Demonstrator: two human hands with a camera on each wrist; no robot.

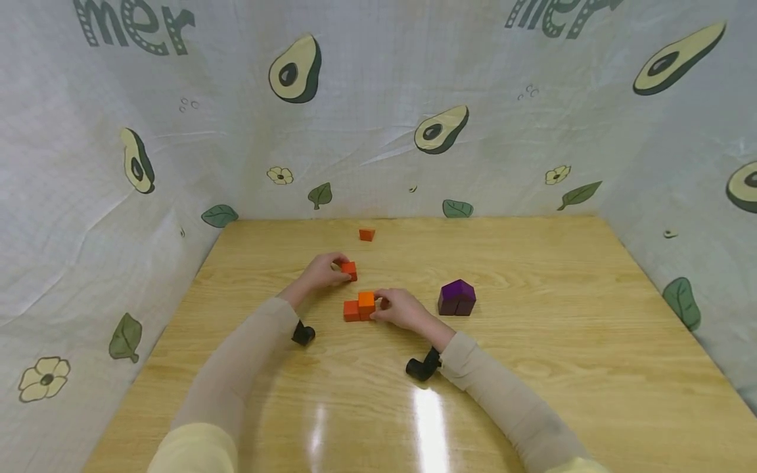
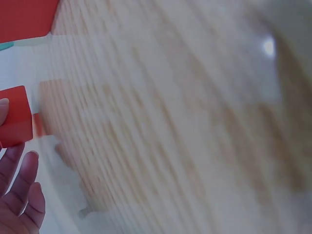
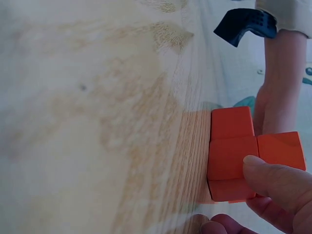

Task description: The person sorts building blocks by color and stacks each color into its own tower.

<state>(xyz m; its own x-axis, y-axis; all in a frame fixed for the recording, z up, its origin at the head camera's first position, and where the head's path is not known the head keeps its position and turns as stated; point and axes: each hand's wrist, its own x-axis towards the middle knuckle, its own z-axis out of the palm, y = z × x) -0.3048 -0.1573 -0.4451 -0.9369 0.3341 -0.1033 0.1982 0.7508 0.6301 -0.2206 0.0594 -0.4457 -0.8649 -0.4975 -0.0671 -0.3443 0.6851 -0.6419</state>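
an orange block (image 1: 367,299) sits on top of low red blocks (image 1: 351,311) near the middle of the frame. the right hand (image 1: 402,309) pinches this little pile, thumb and finger on its side. a bit higher up and to the left, the left hand (image 1: 325,270) pinches a red cube (image 1: 351,270). a purple house of blocks (image 1: 457,299) stands right of the middle. a red wedge (image 1: 367,235) lies higher up on the wood table (image 1: 532,263).
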